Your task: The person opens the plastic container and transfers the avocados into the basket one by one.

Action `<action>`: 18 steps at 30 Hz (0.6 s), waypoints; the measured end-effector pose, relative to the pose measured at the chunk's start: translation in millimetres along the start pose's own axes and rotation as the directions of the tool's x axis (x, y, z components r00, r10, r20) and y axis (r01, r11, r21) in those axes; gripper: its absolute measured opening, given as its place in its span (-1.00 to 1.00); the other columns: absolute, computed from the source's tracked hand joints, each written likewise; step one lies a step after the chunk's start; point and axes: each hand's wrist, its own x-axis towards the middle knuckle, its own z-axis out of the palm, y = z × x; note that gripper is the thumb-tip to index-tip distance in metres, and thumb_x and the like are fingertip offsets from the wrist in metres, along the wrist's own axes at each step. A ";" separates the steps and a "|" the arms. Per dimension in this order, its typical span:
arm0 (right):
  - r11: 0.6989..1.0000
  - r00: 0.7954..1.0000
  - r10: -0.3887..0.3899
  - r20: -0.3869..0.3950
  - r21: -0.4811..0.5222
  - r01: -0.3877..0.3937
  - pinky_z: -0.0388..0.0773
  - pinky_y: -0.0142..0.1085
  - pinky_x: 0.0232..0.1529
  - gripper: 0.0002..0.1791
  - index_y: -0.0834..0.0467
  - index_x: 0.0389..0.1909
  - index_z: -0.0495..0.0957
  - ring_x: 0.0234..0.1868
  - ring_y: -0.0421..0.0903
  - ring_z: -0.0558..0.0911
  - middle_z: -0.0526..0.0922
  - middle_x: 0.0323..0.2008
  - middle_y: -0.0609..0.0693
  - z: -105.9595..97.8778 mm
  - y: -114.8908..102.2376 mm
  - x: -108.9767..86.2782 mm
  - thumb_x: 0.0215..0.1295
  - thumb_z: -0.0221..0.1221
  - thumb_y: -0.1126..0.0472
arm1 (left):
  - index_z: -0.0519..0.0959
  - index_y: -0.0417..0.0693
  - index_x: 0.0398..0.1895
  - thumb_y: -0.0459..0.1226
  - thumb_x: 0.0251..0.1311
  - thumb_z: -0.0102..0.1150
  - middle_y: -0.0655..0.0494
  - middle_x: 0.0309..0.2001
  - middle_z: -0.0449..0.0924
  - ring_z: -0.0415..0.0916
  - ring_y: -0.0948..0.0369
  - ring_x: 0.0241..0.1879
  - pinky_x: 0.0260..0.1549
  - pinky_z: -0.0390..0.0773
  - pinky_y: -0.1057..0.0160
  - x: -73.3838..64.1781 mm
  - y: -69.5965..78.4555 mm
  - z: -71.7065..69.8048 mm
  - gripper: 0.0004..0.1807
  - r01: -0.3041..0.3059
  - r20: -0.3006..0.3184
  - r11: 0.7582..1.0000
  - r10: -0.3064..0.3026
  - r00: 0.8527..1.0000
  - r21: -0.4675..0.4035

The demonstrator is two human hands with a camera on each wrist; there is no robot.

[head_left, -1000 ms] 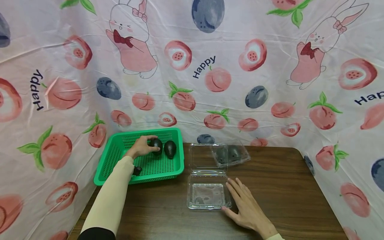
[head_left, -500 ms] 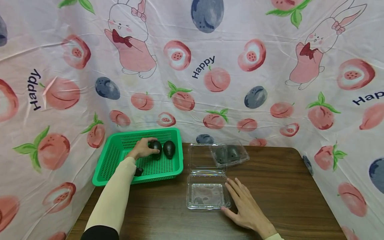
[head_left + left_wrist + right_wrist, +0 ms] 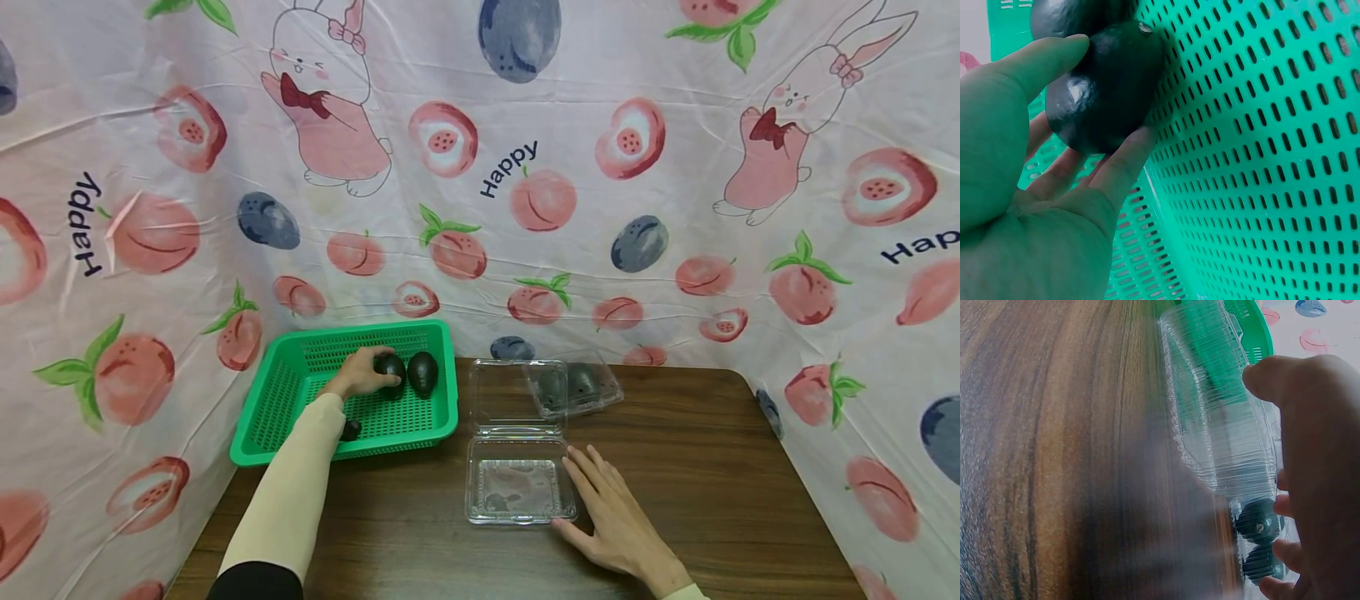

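Observation:
My left hand [image 3: 360, 373] reaches into the green plastic basket [image 3: 247, 433] and grips a dark avocado [image 3: 1107, 94], its thumb on one side and fingers curled round the other. A second avocado [image 3: 423, 373] lies just right of it in the basket. On the table, a clear plastic clamshell box [image 3: 517, 492] stands with its lid [image 3: 517, 392] raised toward the back; no fruit is in it. The extended fingers of my right hand [image 3: 618, 521] rest against the box's right edge, as the right wrist view also shows near the box wall [image 3: 1222, 425].
Behind the raised lid, a closed clear box [image 3: 611, 392] holds two dark avocados [image 3: 583, 381]. A small black object [image 3: 350, 430] shows beside the left sleeve. The wooden table [image 3: 712, 467] meets a fruit-printed cloth [image 3: 540, 250] at the back and sides.
The left forearm has shifted slightly right while its hand stays on the same avocado. My right hand and the box have kept their places.

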 end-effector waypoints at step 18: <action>1.000 1.000 -0.005 -0.011 -0.011 0.005 0.55 0.38 0.50 0.02 0.24 0.67 0.44 0.68 0.36 0.43 0.45 0.70 0.17 1.8 0.1 -0.4 0.39 0.49 -0.27 | 0.30 -0.17 0.76 -0.08 0.56 0.40 -0.48 0.70 0.22 0.19 -0.50 0.65 0.48 0.48 -0.51 1.2 0.5 1.2 -0.15 0.025 0.008 1.000 -0.025 1.000 0.001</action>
